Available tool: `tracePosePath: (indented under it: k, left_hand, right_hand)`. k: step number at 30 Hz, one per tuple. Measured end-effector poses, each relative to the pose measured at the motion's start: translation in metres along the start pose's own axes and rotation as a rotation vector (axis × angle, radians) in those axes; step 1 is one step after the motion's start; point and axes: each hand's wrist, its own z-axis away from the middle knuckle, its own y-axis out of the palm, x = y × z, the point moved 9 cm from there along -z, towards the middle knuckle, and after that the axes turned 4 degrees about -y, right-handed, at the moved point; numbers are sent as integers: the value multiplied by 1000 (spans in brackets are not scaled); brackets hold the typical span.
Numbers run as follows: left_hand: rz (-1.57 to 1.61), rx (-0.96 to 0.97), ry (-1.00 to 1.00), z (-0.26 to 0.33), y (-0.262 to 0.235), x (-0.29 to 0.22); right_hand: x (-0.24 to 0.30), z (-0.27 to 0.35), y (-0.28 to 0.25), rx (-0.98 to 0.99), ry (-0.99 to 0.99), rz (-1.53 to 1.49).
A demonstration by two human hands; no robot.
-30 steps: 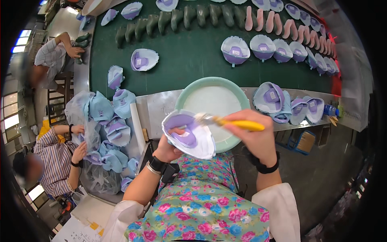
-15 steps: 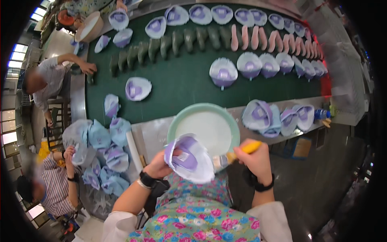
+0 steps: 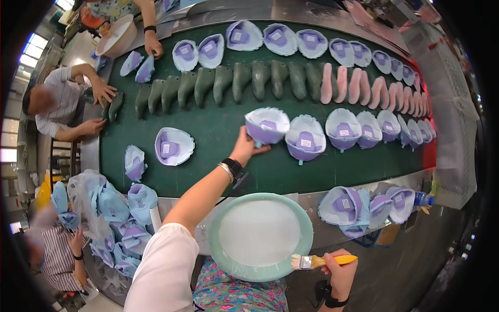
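My left hand [image 3: 246,146] reaches out over the green belt [image 3: 218,130] and grips a purple and white shoe upper [image 3: 266,126] at its near edge, beside a row of similar uppers [image 3: 343,129]. My right hand [image 3: 340,268] stays low by my lap, holding a yellow-handled brush [image 3: 322,260] whose bristles rest on the rim of a pale green bowl [image 3: 260,236] of white glue.
Green and pink shoe lasts [image 3: 270,80] line the belt's middle, more uppers [image 3: 270,39] behind. A pile of uppers [image 3: 358,205] lies on the near ledge at right, bagged blue uppers [image 3: 112,208] at left. Other people [image 3: 62,104] work at the left.
My left hand carried the shoe upper from over the bowl out onto the belt. My right hand dropped with the brush to the bowl's near rim.
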Motion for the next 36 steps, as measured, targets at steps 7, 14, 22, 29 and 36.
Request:
tracePosePath:
  k: [7, 14, 22, 29, 36]
  left_hand:
    - [-1298, -247, 443, 69, -92, -89]
    - [-1126, -643, 37, 94, -327, -135]
    - [-517, -557, 211, 170, -202, -84]
    - [-230, -145, 75, 324, -36, -98]
    - [-228, 189, 105, 383, -66, -85]
  right_hand:
    - [42, 1, 31, 19, -151, 72]
    - [54, 9, 85, 210, -378, 93]
    - [114, 61, 198, 325, -916, 564]
    - [115, 105, 250, 400, -1148, 798]
    - [122, 137, 251, 707, -1049, 450]
